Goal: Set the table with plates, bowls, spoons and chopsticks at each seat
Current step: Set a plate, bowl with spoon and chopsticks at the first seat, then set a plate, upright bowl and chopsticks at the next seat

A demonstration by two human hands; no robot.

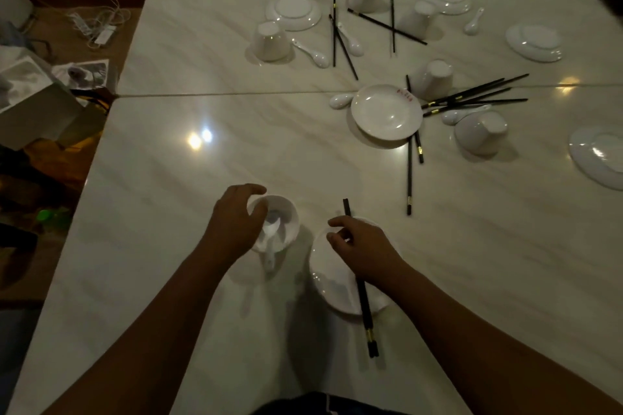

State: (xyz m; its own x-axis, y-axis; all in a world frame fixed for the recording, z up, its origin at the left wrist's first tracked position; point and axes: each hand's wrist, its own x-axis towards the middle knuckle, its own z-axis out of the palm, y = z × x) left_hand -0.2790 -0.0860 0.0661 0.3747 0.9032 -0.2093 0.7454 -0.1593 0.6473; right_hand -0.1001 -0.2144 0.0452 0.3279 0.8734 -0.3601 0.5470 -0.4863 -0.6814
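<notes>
Your left hand point(236, 222) is curling thumb and fingers over the near-left rim of a small, round white bowl point(285, 216), gripping it. A glossy white ceramic spoon point(271, 236) is lying inside, its scoop in the hollow and its handle poking out over the near rim.

Your right hand point(362, 248) is closing round a pair of chopsticks point(364, 300). They are slim, black and square-sectioned, with a gold band near the thick end. The hand is hiding where the fingers meet them. The pair is lying across a shallow white plate point(332, 283) just right of the bowl, with the tips sticking out beyond the far rim and the thick ends overhanging the near rim. Your wrist is covering much of the plate.

All of it is sitting at the near edge of a polished, marble-veined table point(202, 44) that is throwing back lamp glare, with a seam running across its middle.

Farther off to the right, the rest of the tableware is lying scattered: upturned bowls point(271, 42), overturned plates point(293, 12), an upright plate with red marks point(387, 114) too blurred to read, loose black chopsticks point(472, 99) crossing one another, and white spoons point(312, 52). The frame is cutting off one plate at the right edge point(596, 155).

On the dim floor to the left, boxes point(30, 94) and white cables point(97, 23) are barely showing.
</notes>
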